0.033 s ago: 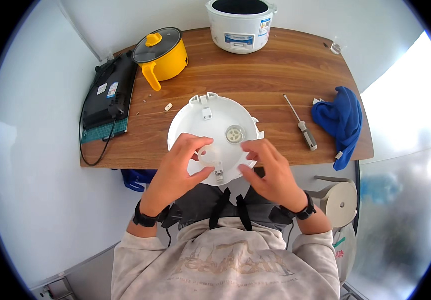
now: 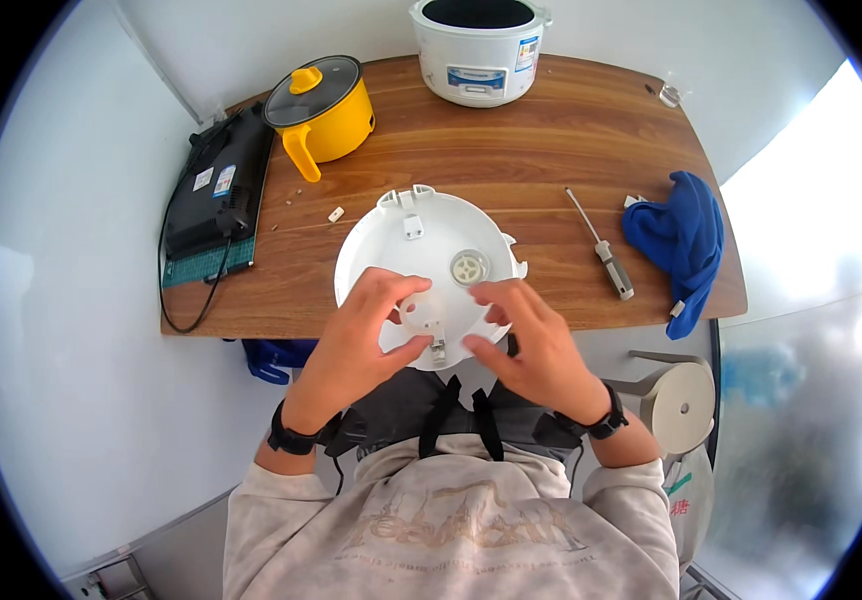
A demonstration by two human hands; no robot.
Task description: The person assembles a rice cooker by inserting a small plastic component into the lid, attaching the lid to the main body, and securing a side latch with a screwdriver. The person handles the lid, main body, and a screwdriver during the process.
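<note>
A round white rice cooker lid (image 2: 381,240) lies inside up at the table's front edge. Near its front rim, my left hand (image 2: 366,315) pinches a small translucent round cap (image 2: 421,310) between thumb and fingers. To the right of it, my right hand (image 2: 526,330) hovers over the lid with thumb and fingers apart, holding nothing. A round slotted vent piece (image 2: 469,267) sits in the lid just beyond my right fingertips. At the lid's front rim shows a small latch fitting (image 2: 438,348), partly behind the cap.
Behind stand a white rice cooker body (image 2: 476,55) and a yellow pot (image 2: 326,110) with a glass lid. A black appliance (image 2: 216,185) with a cord rests on a green mat at left. On the right lie a screwdriver (image 2: 606,255) and a blue cloth (image 2: 686,240). A small white part (image 2: 336,214) is beside the lid.
My right hand has shifted a little left, toward the cap. The cap in my left hand has turned slightly.
</note>
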